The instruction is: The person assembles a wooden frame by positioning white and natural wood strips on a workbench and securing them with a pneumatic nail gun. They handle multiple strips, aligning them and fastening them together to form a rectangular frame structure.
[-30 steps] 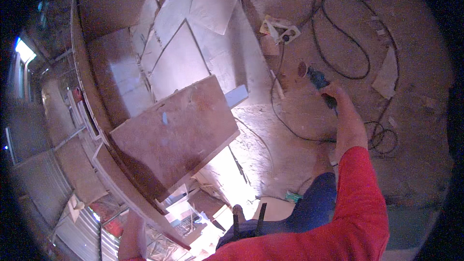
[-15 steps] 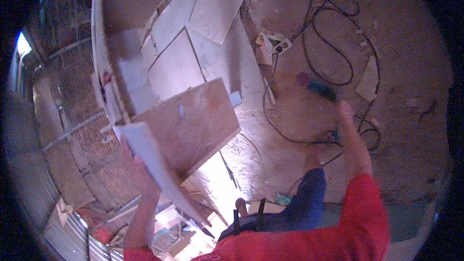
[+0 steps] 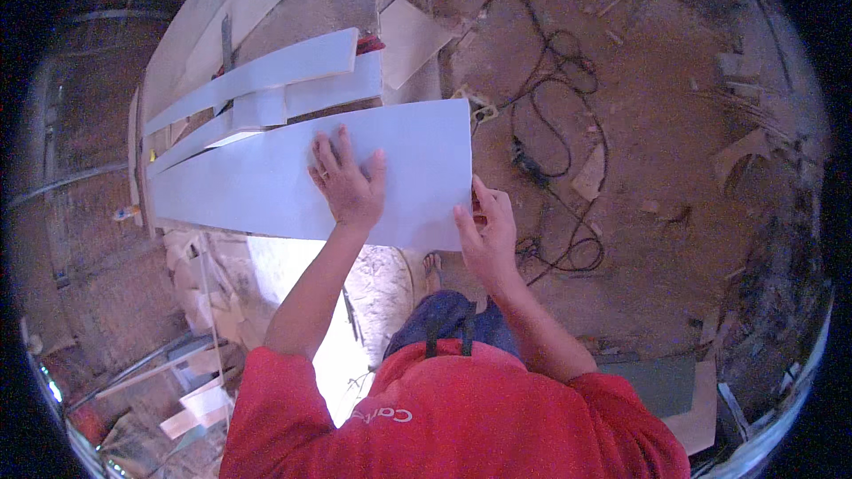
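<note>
Red shirt (image 3: 461, 443), pale lettering on chest | right hand (image 3: 491, 235): fingers pinching white panel's (image 3: 422, 160) right end | left hand (image 3: 351, 191): fingers spread wide, flat on top; even palm pressure should steady it | panel before torso, narrow white boards (image 3: 293, 60) beyond, no writing discernible

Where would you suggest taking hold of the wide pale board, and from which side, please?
The wide pale board is probably best pinched at its right edge, from the right: that edge is thin, straight and reaches beyond the pale strips behind it. The right hand is at that edge; the left hand lies on its top face.
</note>
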The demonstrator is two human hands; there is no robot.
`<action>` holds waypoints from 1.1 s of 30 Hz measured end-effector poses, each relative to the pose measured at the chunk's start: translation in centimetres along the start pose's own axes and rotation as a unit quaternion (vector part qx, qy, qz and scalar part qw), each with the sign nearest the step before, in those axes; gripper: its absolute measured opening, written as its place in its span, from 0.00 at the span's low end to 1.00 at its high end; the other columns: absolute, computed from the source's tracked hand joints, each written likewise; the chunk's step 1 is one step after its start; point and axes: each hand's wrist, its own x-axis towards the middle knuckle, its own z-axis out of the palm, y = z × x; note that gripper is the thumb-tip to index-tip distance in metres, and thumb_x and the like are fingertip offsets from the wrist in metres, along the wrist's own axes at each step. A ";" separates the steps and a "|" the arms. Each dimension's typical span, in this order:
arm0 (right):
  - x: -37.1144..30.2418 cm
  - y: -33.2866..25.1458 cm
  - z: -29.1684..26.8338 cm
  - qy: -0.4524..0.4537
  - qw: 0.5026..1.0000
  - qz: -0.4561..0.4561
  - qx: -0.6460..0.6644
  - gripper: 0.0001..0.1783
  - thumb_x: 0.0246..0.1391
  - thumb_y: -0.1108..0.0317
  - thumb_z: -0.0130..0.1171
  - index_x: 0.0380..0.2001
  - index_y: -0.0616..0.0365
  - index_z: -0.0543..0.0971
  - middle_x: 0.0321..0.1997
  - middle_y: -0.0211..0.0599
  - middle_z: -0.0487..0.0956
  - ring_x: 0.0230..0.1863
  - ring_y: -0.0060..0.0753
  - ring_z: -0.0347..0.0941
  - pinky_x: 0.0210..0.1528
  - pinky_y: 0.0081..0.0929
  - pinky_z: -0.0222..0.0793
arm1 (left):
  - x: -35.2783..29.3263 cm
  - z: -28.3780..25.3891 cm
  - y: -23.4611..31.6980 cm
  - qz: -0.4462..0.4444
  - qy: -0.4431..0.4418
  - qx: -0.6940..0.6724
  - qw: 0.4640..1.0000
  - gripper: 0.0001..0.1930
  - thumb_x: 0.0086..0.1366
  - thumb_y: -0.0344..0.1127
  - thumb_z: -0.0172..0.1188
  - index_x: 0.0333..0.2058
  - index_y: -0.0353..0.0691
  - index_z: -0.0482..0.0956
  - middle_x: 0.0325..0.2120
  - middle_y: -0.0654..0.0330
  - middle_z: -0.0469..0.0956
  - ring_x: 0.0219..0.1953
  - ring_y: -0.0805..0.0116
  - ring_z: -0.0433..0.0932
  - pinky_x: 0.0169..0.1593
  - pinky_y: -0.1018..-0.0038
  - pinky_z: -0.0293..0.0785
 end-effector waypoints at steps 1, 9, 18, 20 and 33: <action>-0.4 0.0 0.8 0.024 1.000 -0.002 -0.019 0.27 0.58 0.72 0.66 0.62 0.63 0.77 0.49 0.44 0.75 0.49 0.40 0.74 0.52 0.34 0.74 | 0.2 0.0 0.2 -0.002 0.005 0.001 1.000 0.41 0.70 0.60 0.55 0.73 0.43 0.59 0.74 0.37 0.48 0.76 0.34 0.45 0.72 0.32 0.38; -0.9 -0.8 1.7 0.135 0.962 -0.083 -0.220 0.21 0.52 0.76 0.67 0.51 0.61 0.82 0.40 0.42 0.77 0.41 0.41 0.76 0.46 0.34 0.74 | 0.2 0.7 0.8 -0.022 -0.005 -0.014 1.000 0.44 0.69 0.65 0.53 0.74 0.44 0.58 0.75 0.37 0.46 0.78 0.36 0.40 0.72 0.30 0.36; -13.5 7.1 -3.0 0.210 0.905 0.079 -0.362 0.23 0.49 0.55 0.69 0.43 0.59 0.84 0.46 0.48 0.83 0.50 0.57 0.78 0.53 0.46 0.73 | 0.9 -0.4 0.5 -0.015 -0.053 -0.073 0.996 0.47 0.67 0.66 0.53 0.75 0.43 0.54 0.76 0.38 0.43 0.79 0.40 0.36 0.73 0.30 0.26; -19.4 8.0 -4.0 0.093 0.903 0.301 -0.291 0.26 0.51 0.47 0.64 0.39 0.61 0.86 0.42 0.54 0.86 0.46 0.59 0.81 0.54 0.50 0.75 | 0.9 -1.0 0.3 -0.021 -0.070 -0.090 0.993 0.48 0.66 0.67 0.53 0.75 0.42 0.53 0.77 0.39 0.43 0.79 0.41 0.36 0.72 0.29 0.26; -34.4 27.3 -9.3 -0.030 0.881 0.382 -0.276 0.21 0.61 0.51 0.57 0.43 0.56 0.85 0.37 0.49 0.86 0.42 0.55 0.83 0.44 0.46 0.77 | 0.3 -1.1 1.4 -0.032 -0.073 -0.093 0.993 0.51 0.63 0.68 0.56 0.76 0.45 0.52 0.78 0.47 0.43 0.80 0.49 0.35 0.74 0.33 0.25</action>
